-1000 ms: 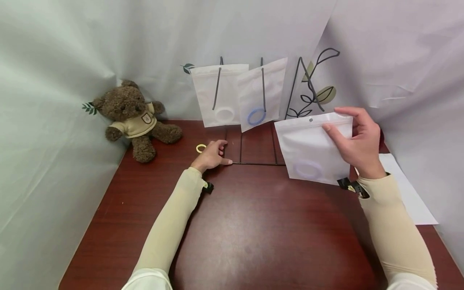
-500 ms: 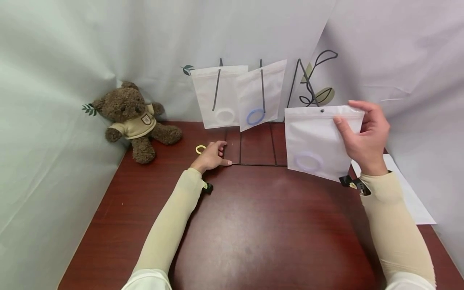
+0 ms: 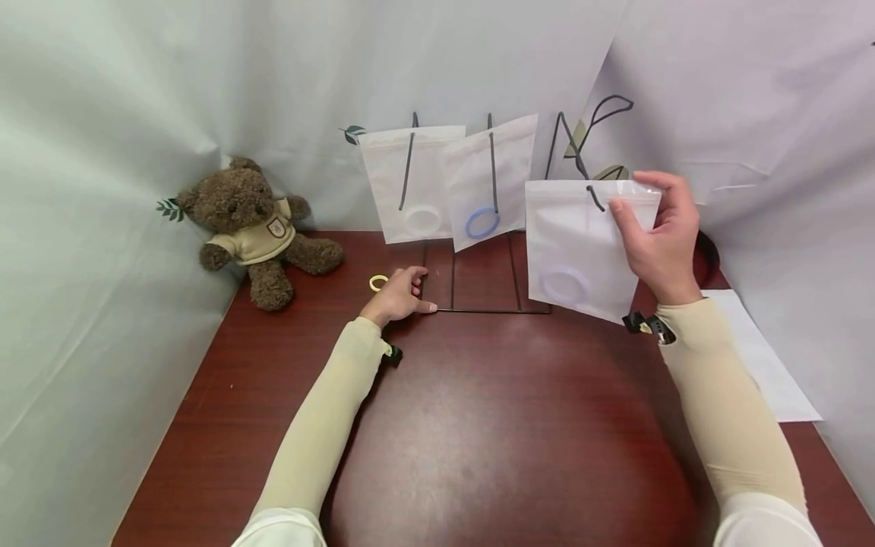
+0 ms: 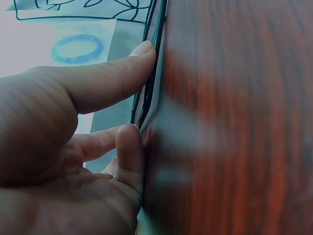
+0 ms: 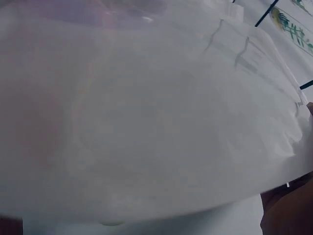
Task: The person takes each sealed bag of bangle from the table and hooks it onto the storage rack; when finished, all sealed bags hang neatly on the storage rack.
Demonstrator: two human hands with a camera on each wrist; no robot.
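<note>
My right hand (image 3: 663, 243) pinches the top right corner of a white zip bag (image 3: 601, 254) between thumb and fingers. A pale purple ring (image 3: 563, 271) shows through its front. The end of the rack's right hook (image 3: 596, 199) sticks out through the hole at the bag's top. That bag fills most of the right wrist view. My left hand (image 3: 399, 295) grips the front left corner of the black wire rack (image 3: 485, 311), thumb on the front bar (image 4: 151, 78). Two similar bags hang on the other hooks: the left one (image 3: 386, 178) with a white ring, the middle one (image 3: 513, 163) with a blue ring.
A yellow ring (image 3: 372, 284) lies on the table (image 3: 506, 425) beside my left hand. The brown teddy bear (image 3: 235, 201) sits at the back left. White paper (image 3: 759, 372) lies at the right, near a dark round object (image 3: 709, 258). White curtain (image 3: 307, 76) encloses the table.
My right hand has raised the bag toward the rack, and the right hook's end now passes through its hole. The left hand stays on the rack.
</note>
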